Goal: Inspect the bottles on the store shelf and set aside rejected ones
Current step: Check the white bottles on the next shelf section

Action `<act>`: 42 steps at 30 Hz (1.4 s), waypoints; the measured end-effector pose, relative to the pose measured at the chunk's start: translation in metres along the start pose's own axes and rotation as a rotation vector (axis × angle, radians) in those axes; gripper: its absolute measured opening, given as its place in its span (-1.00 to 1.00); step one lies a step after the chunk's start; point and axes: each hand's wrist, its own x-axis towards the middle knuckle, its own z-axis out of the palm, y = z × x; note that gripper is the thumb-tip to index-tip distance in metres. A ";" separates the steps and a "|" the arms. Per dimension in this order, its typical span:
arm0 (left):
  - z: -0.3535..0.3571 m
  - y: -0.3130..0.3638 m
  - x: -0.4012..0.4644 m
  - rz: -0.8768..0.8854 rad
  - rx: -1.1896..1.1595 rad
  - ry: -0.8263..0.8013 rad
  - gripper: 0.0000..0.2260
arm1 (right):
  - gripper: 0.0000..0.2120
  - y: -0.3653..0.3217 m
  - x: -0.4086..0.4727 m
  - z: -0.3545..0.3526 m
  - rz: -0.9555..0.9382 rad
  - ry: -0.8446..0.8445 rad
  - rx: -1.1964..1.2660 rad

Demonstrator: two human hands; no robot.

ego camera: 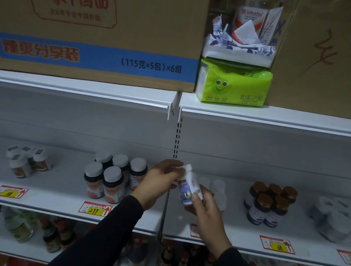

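The white bottle (pixel 189 185) stands nearly upright between both hands, above the shelf (pixel 65 192) front. The right hand (pixel 206 215) grips its lower body, fingers (pixel 195 198) curled round the label; the left hand (pixel 160 181) pinches the cap end from the left. Dark jars (pixel 110 175) crowd the left fingers' side; bare shelf lies just beyond the right fingers.

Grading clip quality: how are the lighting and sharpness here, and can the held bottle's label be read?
Head view: dim, top cartons dark; wide-angle bends the shelf edges; right-edge jars and lower shelf smeared; white bottle in both hands' grip (left, right) is soft, label unreadable.
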 end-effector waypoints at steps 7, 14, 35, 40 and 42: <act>0.001 -0.001 0.000 0.002 -0.048 0.064 -0.78 | -0.56 0.001 0.002 -0.006 -0.022 -0.063 -0.061; -0.001 -0.006 0.001 0.057 0.110 -0.018 -0.80 | -0.62 -0.004 0.001 -0.004 -0.071 -0.027 -0.125; -0.007 -0.030 0.008 -0.261 -0.119 -0.066 -0.60 | -0.31 -0.008 0.004 0.001 -0.162 -0.057 -0.353; -0.011 -0.013 0.006 -0.018 -0.068 -0.073 -0.51 | -0.43 -0.007 0.008 -0.002 -0.139 -0.075 -0.278; -0.014 -0.008 0.004 0.091 0.038 -0.141 -0.47 | -0.41 -0.010 0.011 -0.003 -0.135 -0.074 -0.257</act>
